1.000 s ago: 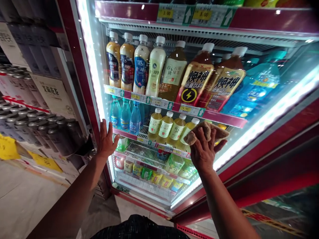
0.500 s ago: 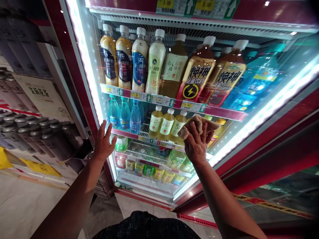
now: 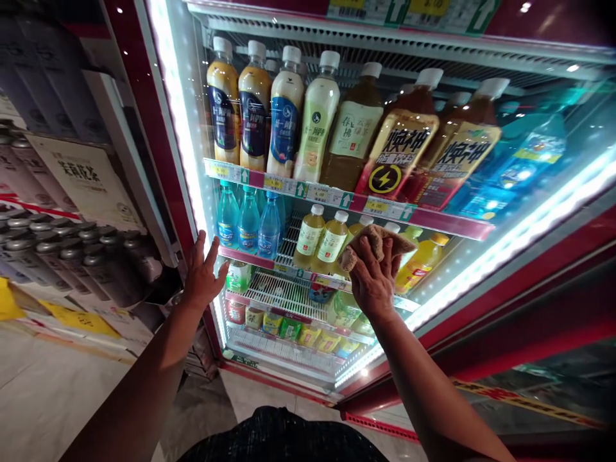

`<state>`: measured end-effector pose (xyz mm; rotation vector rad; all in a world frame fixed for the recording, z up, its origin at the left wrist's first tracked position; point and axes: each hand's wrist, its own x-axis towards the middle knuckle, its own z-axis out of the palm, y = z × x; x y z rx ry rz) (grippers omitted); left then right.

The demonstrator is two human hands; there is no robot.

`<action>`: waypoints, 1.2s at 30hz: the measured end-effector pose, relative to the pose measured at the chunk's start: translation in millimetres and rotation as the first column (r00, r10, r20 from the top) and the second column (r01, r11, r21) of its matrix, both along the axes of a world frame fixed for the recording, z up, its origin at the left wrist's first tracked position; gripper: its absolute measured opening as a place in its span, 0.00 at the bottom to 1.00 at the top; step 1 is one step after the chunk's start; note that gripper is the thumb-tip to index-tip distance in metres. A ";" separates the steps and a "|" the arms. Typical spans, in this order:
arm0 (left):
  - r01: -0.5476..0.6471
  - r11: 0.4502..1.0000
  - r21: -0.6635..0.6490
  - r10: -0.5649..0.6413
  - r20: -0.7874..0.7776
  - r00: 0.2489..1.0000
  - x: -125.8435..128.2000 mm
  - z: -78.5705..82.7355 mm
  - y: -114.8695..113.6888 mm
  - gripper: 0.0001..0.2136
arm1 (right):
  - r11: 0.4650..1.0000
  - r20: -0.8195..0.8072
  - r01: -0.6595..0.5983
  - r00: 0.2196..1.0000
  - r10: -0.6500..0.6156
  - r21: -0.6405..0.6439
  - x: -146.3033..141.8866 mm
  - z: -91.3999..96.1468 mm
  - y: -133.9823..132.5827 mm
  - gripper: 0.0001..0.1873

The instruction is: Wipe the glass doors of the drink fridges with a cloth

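Note:
A folded brown cloth point(image 3: 355, 247) is in my right hand point(image 3: 374, 282), pressed against the glass door point(image 3: 283, 301) of a lit drinks fridge. Behind the cloth, small green tea bottles point(image 3: 308, 237) on the second shelf are partly covered from view. My left hand point(image 3: 205, 276) has its fingers spread and holds nothing. It rests at the left edge of the door, by the bright light strip point(image 3: 171, 83) and the red frame.
Large bottles point(image 3: 283, 122) fill the top shelf. Blue bottles point(image 3: 248, 221) stand at the left below them. To the left, a rack holds dark canisters point(image 3: 110, 276). Another red-framed cabinet point(image 3: 529, 321) lies at the right.
My right hand has slid the cloth slightly left across the glass, uncovering an orange-capped bottle. My left hand stays almost in place. The view has shifted a little, moving the shelves right.

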<state>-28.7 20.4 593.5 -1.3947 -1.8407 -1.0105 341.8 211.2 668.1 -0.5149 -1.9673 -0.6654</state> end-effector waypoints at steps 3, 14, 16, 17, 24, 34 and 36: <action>-0.012 0.999 0.036 0.013 -0.012 1.000 -4.9 0.4 -3.1 0.38 | 0.999 0.054 -0.044 0.998 0.044 -0.008 -4.3 -8.2 -3.7 0.20; -0.066 0.997 -0.048 0.071 0.113 0.991 -16.3 -5.1 -7.3 0.38 | 1.000 0.028 -0.016 0.999 0.016 -0.019 -33.0 -2.1 -10.3 0.25; -0.055 0.997 -0.051 0.061 0.112 0.992 -17.7 -5.5 -8.0 0.38 | 1.000 0.080 -0.009 0.997 0.011 -0.028 -36.7 -8.3 -12.7 0.25; -0.050 0.997 -0.051 0.056 0.112 0.992 -18.7 -5.7 -8.2 0.38 | 1.000 0.109 -0.011 0.994 0.014 -0.024 -38.1 -10.1 -13.4 0.25; -0.036 0.999 -0.007 0.037 0.068 0.997 -27.3 -10.1 -8.4 0.39 | 0.999 0.094 -0.028 0.995 0.030 -0.017 -53.5 7.6 -14.6 0.28; -0.011 1.000 -0.020 0.013 0.118 0.993 -35.1 -17.5 -11.8 0.42 | 0.996 0.219 -0.087 0.972 0.088 -0.017 -82.9 -0.2 -29.9 0.27; -0.012 1.000 -0.018 0.014 0.126 0.992 -35.7 -18.0 -11.8 0.43 | 0.997 0.202 -0.073 0.977 0.073 -0.004 -91.3 8.3 -29.8 0.28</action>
